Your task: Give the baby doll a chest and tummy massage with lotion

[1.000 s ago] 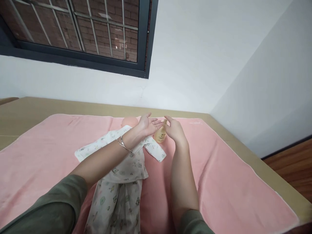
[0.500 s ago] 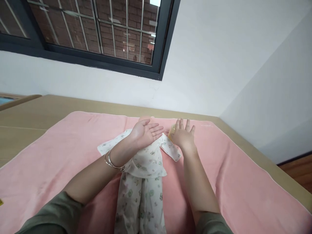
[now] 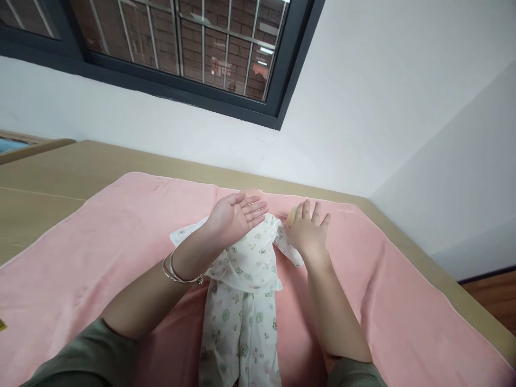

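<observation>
A white baby top (image 3: 253, 263) with a small green and brown print lies spread out, sleeves to either side. Matching baby trousers (image 3: 242, 333) lie just below its hem. Over the top's upper left part is my left hand (image 3: 237, 215), palm turned up, fingers stretched out, holding nothing. My right hand (image 3: 308, 231) is back upward with its fingers spread, beside the right sleeve (image 3: 288, 250). A yellowish thing (image 3: 291, 216) is partly hidden behind that hand; whether they touch I cannot tell. Past my left fingers a peach-coloured shape (image 3: 252, 192) shows only at its edge.
A pink cloth (image 3: 100, 242) with a pale edge covers much of the tan surface (image 3: 44, 177). A white wall (image 3: 363, 97) with a dark-framed barred window (image 3: 181, 91) rises behind. At the left edge lies a small yellow tag (image 3: 2, 325).
The view has tilted and shifted, so the clothes and window sit further right. My left hand has moved slightly left over the top. Both hands stay open.
</observation>
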A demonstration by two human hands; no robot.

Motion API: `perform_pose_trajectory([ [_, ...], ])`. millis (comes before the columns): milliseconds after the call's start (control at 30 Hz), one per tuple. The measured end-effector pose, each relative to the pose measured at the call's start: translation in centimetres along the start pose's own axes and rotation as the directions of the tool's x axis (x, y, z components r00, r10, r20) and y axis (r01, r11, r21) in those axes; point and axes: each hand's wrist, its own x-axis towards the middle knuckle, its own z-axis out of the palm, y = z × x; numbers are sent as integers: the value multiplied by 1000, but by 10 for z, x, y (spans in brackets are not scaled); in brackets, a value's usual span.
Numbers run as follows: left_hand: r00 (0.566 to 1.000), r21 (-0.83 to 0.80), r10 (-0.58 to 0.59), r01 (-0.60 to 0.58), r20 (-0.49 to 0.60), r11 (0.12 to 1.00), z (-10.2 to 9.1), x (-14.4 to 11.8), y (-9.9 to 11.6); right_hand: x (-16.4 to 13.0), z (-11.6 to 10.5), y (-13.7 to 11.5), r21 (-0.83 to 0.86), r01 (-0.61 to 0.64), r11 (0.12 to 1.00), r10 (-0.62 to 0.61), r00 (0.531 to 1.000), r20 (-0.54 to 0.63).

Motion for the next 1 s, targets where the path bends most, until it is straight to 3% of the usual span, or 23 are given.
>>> perform_pose_trajectory([
  [133, 1000, 34, -4, 5, -18, 999, -1, 2, -4, -4, -8, -3, 23, 33, 999, -35, 993, 110],
  [300, 996, 84, -28, 34, -80, 996, 2, 8, -19, -24, -25, -10, 270, 171, 947, -169, 985, -33],
  [367, 997, 100, -51, 56, -54, 993, 6, 6, -26, -37, -30, -17, 427, 288, 857, -274, 957, -97],
  [467, 987, 91, -60, 47, 150, 995, 11, -4, -34, -60, -32, -33, 598, 456, 659, -430, 881, -199],
  [533, 967, 82, -41, 21, 252, 996, 11, -11, -34, -78, -30, -43, 641, 531, 554, -458, 838, -297],
  [633, 976, 110, -6, -18, 216, 994, 9, -18, -32, -106, -27, -52, 643, 648, 409, -507, 747, -430],
  [733, 983, 150, 105, -128, 153, 980, 8, -22, -41, -124, -28, -51, 649, 704, 290, -568, 672, -475],
  [867, 921, 202, 286, -343, 266, 917, 7, -35, -71, -120, -31, -39, 701, 680, 214, -498, 693, -521],
  [1000, 831, 359, 276, -476, 483, 803, -4, -60, -101, -103, -37, -25, 758, 625, 187, -312, 770, -557],
])
